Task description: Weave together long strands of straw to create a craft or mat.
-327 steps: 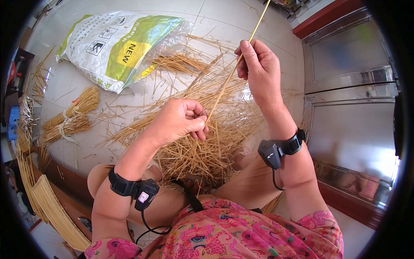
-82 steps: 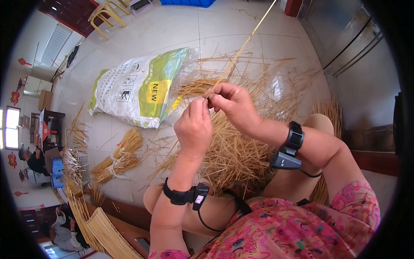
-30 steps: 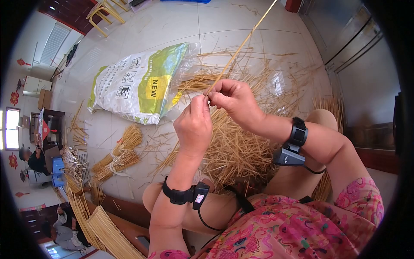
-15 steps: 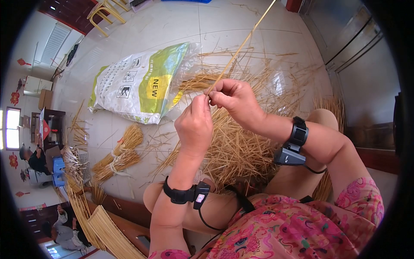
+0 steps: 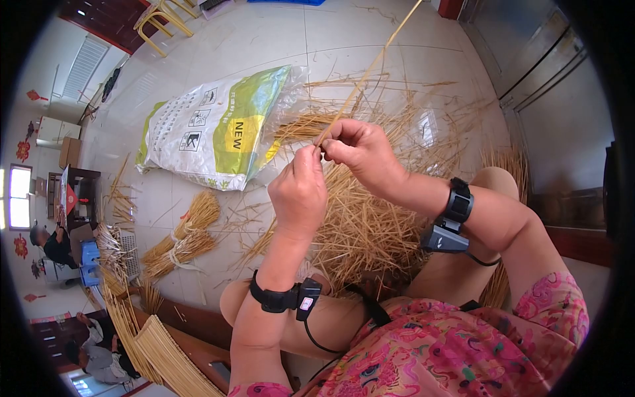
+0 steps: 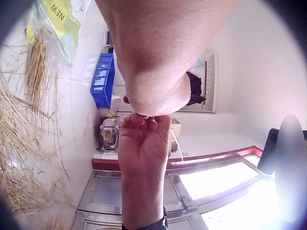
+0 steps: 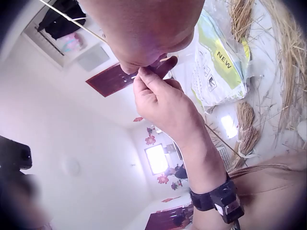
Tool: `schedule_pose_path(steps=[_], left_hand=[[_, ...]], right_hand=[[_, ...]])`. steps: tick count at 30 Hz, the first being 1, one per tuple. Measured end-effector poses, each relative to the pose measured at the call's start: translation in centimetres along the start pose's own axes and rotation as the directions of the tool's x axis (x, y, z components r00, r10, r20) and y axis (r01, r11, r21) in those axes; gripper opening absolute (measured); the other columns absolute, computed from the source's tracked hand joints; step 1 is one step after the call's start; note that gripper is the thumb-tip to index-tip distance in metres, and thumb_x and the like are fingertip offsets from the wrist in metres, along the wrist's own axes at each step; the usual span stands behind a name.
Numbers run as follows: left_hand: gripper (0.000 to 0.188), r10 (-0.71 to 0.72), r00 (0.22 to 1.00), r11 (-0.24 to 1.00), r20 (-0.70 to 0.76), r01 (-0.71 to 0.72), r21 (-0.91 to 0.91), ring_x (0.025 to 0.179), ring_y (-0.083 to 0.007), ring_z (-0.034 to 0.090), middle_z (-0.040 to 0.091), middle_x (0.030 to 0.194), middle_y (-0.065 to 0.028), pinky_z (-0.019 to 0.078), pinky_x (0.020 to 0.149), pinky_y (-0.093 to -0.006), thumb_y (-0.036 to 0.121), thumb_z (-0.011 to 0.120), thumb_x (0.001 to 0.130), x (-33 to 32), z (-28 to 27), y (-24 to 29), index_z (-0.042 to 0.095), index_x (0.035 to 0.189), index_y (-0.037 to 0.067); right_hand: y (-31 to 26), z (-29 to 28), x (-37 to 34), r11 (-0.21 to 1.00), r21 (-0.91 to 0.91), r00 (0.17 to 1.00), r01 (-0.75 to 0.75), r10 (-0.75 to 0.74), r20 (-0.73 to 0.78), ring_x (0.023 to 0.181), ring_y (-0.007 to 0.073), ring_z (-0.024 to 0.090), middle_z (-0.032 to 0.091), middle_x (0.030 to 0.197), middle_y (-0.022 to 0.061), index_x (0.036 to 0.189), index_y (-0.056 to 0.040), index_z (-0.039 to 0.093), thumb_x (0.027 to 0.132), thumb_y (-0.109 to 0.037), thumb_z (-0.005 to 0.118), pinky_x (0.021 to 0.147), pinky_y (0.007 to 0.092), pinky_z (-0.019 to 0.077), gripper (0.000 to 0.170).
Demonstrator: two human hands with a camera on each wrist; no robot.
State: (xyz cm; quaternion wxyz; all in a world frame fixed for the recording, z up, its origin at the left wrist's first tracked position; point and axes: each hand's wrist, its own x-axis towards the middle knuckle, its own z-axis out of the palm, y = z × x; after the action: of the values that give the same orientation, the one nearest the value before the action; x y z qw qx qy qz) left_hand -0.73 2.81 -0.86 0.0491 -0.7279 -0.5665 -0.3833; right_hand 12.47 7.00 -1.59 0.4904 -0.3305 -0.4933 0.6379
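Note:
In the head view my left hand (image 5: pixel 297 192) and right hand (image 5: pixel 364 155) meet fingertip to fingertip, both pinching one long straw stalk (image 5: pixel 370 69). From the right fingers the stalk slants up and away to the top of the view. The right wrist view shows the left thumb and fingers (image 7: pixel 147 76) pressed together against the right hand (image 7: pixel 148 28). The exact spot being worked is covered by the fingers. Below the hands, between the person's legs, lies a heap of loose straw (image 5: pixel 370 231).
A white and green plastic bag (image 5: pixel 211 129) lies on the tiled floor, straw spilling by its mouth. Tied straw bundles (image 5: pixel 182 231) lie left. A slatted straw panel (image 5: pixel 175 354) leans lower left. Metal doors (image 5: pixel 549 99) stand right. A person in black (image 5: pixel 58 245) is farther off.
About eleven seconds ago the hands were apart along the stalk; by 2.7 seconds ago they had come together. Over the last second they have barely moved.

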Motion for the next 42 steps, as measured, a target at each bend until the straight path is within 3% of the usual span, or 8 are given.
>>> schedule_pose_path(steps=[16,19,25,29,32,35,40,42], left_hand=[[0.006,-0.050,0.996,0.998,0.078,0.052,-0.028,0.061,-0.0304,0.062,0.063,0.069,-0.0126,0.0466,0.052,-0.0385,0.008,0.054,0.089,0.0,-0.4,0.0,0.057,0.092,0.004],[0.006,-0.041,0.994,0.992,0.099,0.053,-0.118,0.056,-0.0291,0.061,0.062,0.064,-0.0097,0.0465,0.048,-0.0386,0.012,0.053,0.090,0.1,-0.1,-0.3,0.052,0.087,0.006],[0.010,-0.125,0.955,0.930,0.269,0.207,-0.303,0.058,-0.0296,0.062,0.063,0.066,-0.0101,0.0464,0.049,-0.0388,0.012,0.048,0.093,0.4,-0.8,-0.4,0.052,0.088,0.004],[0.014,-0.144,0.913,0.872,0.383,0.299,-0.386,0.059,-0.0260,0.064,0.064,0.065,-0.0098,0.0474,0.052,-0.0349,0.012,0.046,0.094,1.0,-1.8,-0.2,0.054,0.090,0.002],[0.015,-0.144,0.893,0.847,0.427,0.335,-0.414,0.059,-0.0228,0.064,0.064,0.065,-0.0098,0.0478,0.053,-0.0322,0.012,0.045,0.095,1.3,-2.3,-0.2,0.055,0.090,0.001],[0.016,-0.134,0.881,0.836,0.454,0.347,-0.426,0.059,-0.0210,0.064,0.063,0.066,-0.0101,0.0478,0.053,-0.0309,0.011,0.045,0.095,1.4,-2.6,-0.5,0.055,0.091,0.001],[0.015,-0.146,0.876,0.829,0.460,0.362,-0.426,0.059,-0.0205,0.064,0.063,0.065,-0.0100,0.0477,0.053,-0.0308,0.011,0.044,0.095,1.3,-2.6,-0.4,0.054,0.091,0.001],[0.020,-0.131,0.902,0.834,0.412,0.325,-0.446,0.050,-0.0117,0.051,0.064,0.063,-0.0083,0.0401,0.048,-0.0276,0.013,0.042,0.096,1.1,-2.2,-0.6,0.055,0.087,0.000]], right_hand=[[-0.4,0.0,0.1,0.999,-0.042,1.000,0.003,-0.003,0.023,0.067,0.0082,0.058,0.062,0.073,0.0037,0.078,0.0036,0.059,0.081,-0.005,0.059,0.061,0.0232,0.0488,0.009],[-0.6,0.0,0.2,1.000,-0.012,0.999,0.011,-0.011,0.040,0.064,0.0081,0.058,0.061,0.070,0.0040,0.076,0.0033,0.057,0.080,-0.003,0.058,0.058,0.0228,0.0482,0.008],[-0.5,0.0,0.3,0.999,0.033,0.997,-0.016,0.013,0.074,0.061,0.0059,0.056,0.057,0.066,0.0016,0.074,0.0016,0.054,0.080,-0.001,0.056,0.053,0.0219,0.0452,0.007],[0.0,-0.9,0.3,0.997,0.029,0.984,-0.066,0.060,0.167,0.072,0.0082,0.058,0.060,0.079,0.0018,0.086,0.0010,0.057,0.085,-0.001,0.057,0.066,0.0244,0.0503,0.003],[0.1,-1.0,0.3,0.999,-0.047,0.989,-0.010,0.017,0.146,0.073,0.0073,0.057,0.060,0.080,0.0011,0.087,0.0006,0.057,0.085,-0.001,0.057,0.066,0.0239,0.0495,0.002],[0.0,-0.4,0.2,0.999,0.046,0.994,0.003,-0.008,0.112,0.065,0.0026,0.051,0.057,0.070,-0.0020,0.080,-0.0006,0.059,0.080,-0.004,0.060,0.058,0.0193,0.0434,0.003],[0.0,-0.3,0.2,0.998,0.055,0.994,0.028,-0.034,0.105,0.067,0.0026,0.051,0.058,0.072,-0.0019,0.080,-0.0009,0.059,0.081,-0.003,0.060,0.059,0.0199,0.0438,0.003],[0.0,-0.2,0.2,0.997,0.068,0.995,0.031,-0.037,0.097,0.068,0.0029,0.051,0.058,0.072,-0.0017,0.080,-0.0005,0.058,0.081,-0.003,0.059,0.060,0.0202,0.0440,0.003]])
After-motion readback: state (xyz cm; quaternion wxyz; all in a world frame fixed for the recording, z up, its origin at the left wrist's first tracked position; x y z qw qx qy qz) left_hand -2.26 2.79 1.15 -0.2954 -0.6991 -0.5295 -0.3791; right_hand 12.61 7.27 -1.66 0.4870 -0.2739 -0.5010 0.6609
